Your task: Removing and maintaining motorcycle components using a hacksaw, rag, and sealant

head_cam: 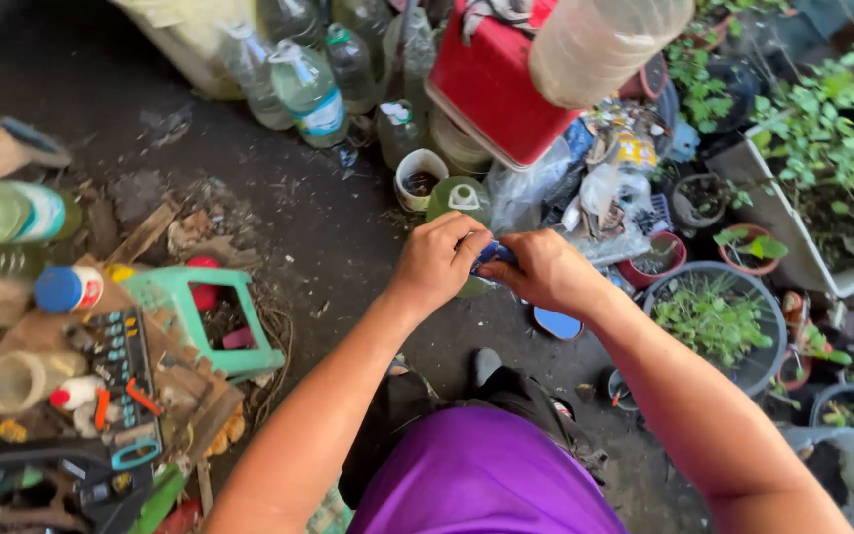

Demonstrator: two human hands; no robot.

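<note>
- The dark, dirty floor [279, 208] carries everything; clutter lines its far edge and both side edges, with a bare stretch in the middle.
- A red plastic box [491, 84] leans at the far edge, with a large, clear, empty jug [600, 40] in front of it and clear plastic bottles [303, 84] standing to its left.
- Potted green plants [714, 321] crowd the right edge of the floor.
- A pale green plastic stool [212, 321] lies tipped near the left edge, among scrap wood, a white bottle with a blue cap [66, 289] and other odds and ends.
- The left hand [437, 262] and the right hand [544, 272] meet over the middle of the floor, above a green round lid or container [459, 201].
- Both hands close their grip on one small blue object [492, 255], fingers curled tight from either side so that only a sliver shows between them.
- The work looks to be in mid-handling: the piece is pinched by both hands, not set down, and nothing shows whether it is being opened, joined or pulled apart.
- The blue object looks small, flat and possibly plastic; its full shape is hidden by the fingers.
</note>
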